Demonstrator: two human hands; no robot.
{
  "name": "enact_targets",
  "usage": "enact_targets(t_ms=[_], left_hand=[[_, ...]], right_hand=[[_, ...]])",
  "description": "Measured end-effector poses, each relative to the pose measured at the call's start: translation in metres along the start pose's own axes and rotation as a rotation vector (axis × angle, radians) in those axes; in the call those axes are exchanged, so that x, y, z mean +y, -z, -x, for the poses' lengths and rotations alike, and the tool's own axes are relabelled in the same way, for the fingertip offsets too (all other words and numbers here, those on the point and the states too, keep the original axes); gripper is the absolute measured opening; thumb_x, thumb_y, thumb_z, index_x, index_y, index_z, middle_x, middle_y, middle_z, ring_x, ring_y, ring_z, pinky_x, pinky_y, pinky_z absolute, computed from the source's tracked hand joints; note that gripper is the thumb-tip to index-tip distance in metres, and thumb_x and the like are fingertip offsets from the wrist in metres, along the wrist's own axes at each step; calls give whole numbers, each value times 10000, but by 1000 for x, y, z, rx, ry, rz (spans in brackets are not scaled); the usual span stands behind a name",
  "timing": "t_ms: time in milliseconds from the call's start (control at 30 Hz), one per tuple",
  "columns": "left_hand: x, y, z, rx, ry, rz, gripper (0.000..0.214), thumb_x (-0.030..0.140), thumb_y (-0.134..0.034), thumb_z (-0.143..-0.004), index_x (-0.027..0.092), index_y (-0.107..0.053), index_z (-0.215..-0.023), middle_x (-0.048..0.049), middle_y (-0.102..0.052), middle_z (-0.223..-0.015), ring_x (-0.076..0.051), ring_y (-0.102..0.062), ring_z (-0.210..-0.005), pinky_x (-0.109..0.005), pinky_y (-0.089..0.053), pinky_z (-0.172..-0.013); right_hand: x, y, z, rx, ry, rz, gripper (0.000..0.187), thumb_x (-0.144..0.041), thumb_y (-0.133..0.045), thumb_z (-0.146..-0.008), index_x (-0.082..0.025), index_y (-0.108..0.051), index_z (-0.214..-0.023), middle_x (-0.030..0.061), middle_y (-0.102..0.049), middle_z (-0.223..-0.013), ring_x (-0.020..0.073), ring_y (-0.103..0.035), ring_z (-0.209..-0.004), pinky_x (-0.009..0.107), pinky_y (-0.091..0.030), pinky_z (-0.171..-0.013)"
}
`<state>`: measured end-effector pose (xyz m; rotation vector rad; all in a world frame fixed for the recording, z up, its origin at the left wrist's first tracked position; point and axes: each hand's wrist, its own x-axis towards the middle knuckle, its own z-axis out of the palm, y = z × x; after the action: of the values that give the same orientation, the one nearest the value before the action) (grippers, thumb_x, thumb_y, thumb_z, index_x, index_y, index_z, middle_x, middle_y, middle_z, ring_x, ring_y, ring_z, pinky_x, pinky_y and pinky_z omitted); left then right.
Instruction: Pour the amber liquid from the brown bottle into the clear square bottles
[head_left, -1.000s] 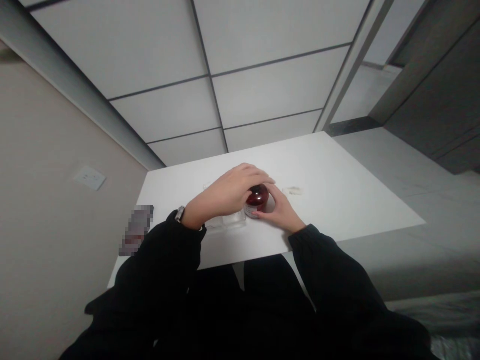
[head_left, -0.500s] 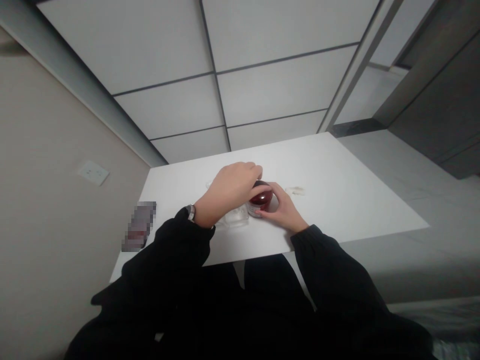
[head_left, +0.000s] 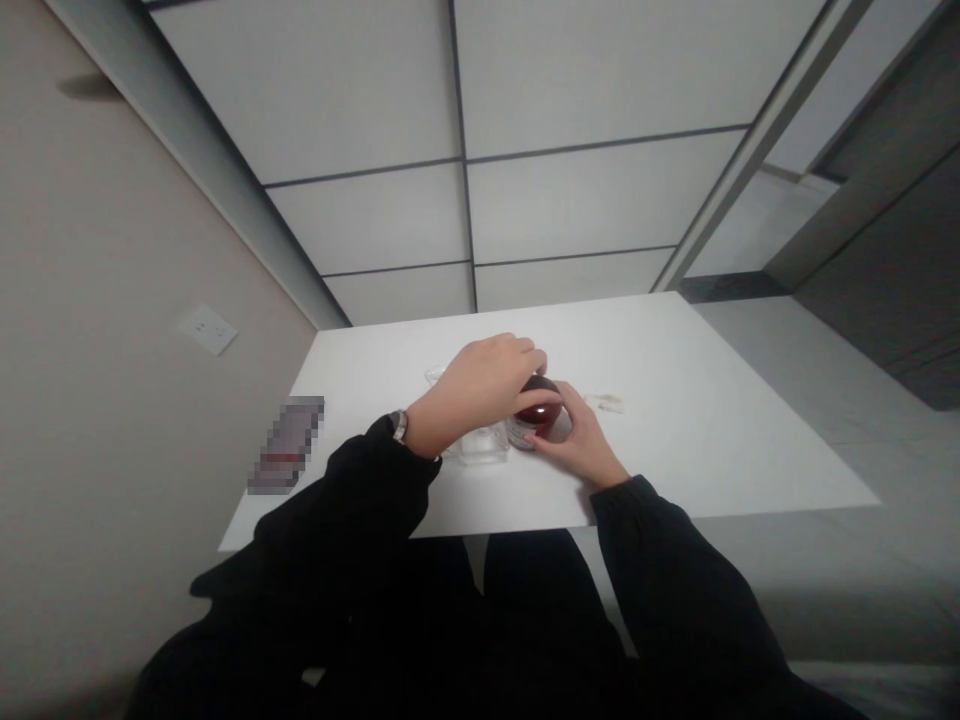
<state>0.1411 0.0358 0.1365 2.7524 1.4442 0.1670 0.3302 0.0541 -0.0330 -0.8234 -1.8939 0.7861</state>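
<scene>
A small round jar (head_left: 521, 435) with a pale, clear-looking lower part stands on the white table, topped by a glossy dark red lid (head_left: 541, 412). My left hand (head_left: 491, 378) reaches over from the left and is closed on the lid, thumb across its near side. From the right, my right hand (head_left: 579, 440) curls around the jar, thumb low on the near side and fingers behind. Part of the jar is hidden by both hands. Just left of it lies a clear plastic tray (head_left: 484, 447), partly covered by my left wrist.
The white table (head_left: 697, 420) ends close to my body. A small whitish scrap (head_left: 606, 403) lies right of my right hand. At the left edge sits a blurred-out flat dark object (head_left: 289, 445). A wall with a socket (head_left: 210, 328) borders the left side.
The camera view has shifted slightly, so everything appears a little lower and further right. Both hands keep their hold on the jar and its lid.
</scene>
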Motion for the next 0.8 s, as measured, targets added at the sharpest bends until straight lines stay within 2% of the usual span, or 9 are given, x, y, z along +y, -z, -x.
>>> enact_targets(t_ms=[100, 233, 300, 367, 467, 533, 633, 733, 800], left_hand=[[-1, 1, 0, -42, -44, -23, 223, 300, -609, -1064, 129, -751, -1047, -103, -762, -1053, -265, -692, -1020, -362, -500, -833], [-11, 1, 5, -59, -231, 143, 286, 73, -566, -1009, 209, -782, -1138, -58, -756, -1209, -220, -680, -1118, -318, -504, -900], [-15, 0, 6, -26, -229, 215, 336, 108, -575, -1023, 213, -731, -1301, -67, -730, -1335, -219, -668, -1211, -324, -512, -987], [-15, -1, 6, 26, -137, 225, 335, 257, -624, -1050, 163, -683, -1366, -105, -724, -1353, -248, -668, -1237, -365, -515, -1038], [-13, -5, 4, 7, -22, 162, 306, 389, -644, -1051, 129, -747, -1175, -112, -775, -1166, -286, -703, -1118, -406, -544, -963], [-15, -5, 4, -28, -94, 182, 244, 310, -600, -1071, 143, -758, -1149, -100, -785, -1146, -272, -705, -1113, -400, -545, -981], [-39, -6, 12, 56, -209, 326, 345, 268, -565, -1083, 196, -661, -1406, -86, -731, -1391, -232, -657, -1296, -385, -495, -1139], [-85, -16, 28, 211, 63, 340, 403, 299, -557, -1072, 229, -611, -1465, -74, -676, -1486, -219, -658, -1306, -392, -488, -1169], [-119, -32, 42, 193, 354, 266, 362, 284, -548, -1047, 220, -659, -1385, -78, -695, -1442, -233, -653, -1311, -416, -475, -1193]], right_hand=[[-1, 0, 0, 4, -10, 6, 674, -501, -871, -804, -278, -590, -1374, 107, -698, -1336, 346, -671, -1241, 566, -552, -1087], [0, 0, 1, 15, -1, 22, 628, -517, -861, -811, -260, -611, -1328, 114, -709, -1310, 349, -680, -1222, 564, -562, -1069], [1, 0, 1, 17, 13, 35, 668, -526, -853, -818, -257, -594, -1372, 126, -701, -1346, 355, -672, -1254, 568, -554, -1087], [2, 0, 2, 10, 22, 51, 705, -529, -846, -824, -262, -573, -1417, 130, -691, -1375, 357, -666, -1276, 573, -547, -1100], [2, 1, 2, -5, 21, 67, 693, -535, -835, -833, -269, -573, -1417, 129, -691, -1372, 356, -673, -1262, 571, -552, -1087], [2, 1, 2, 4, 18, 71, 700, -539, -839, -828, -266, -568, -1412, 130, -692, -1366, 355, -675, -1256, 569, -553, -1084], [0, 1, 2, 3, 21, 74, 683, -527, -840, -832, -266, -568, -1402, 128, -692, -1363, 352, -675, -1262, 563, -553, -1086], [-1, 1, 2, -7, 21, 85, 650, -507, -828, -841, -264, -577, -1389, 135, -696, -1360, 358, -678, -1260, 571, -559, -1075], [-1, 1, 2, -1, 28, 92, 642, -490, -823, -843, -260, -576, -1389, 144, -699, -1352, 363, -685, -1249, 579, -567, -1058]])
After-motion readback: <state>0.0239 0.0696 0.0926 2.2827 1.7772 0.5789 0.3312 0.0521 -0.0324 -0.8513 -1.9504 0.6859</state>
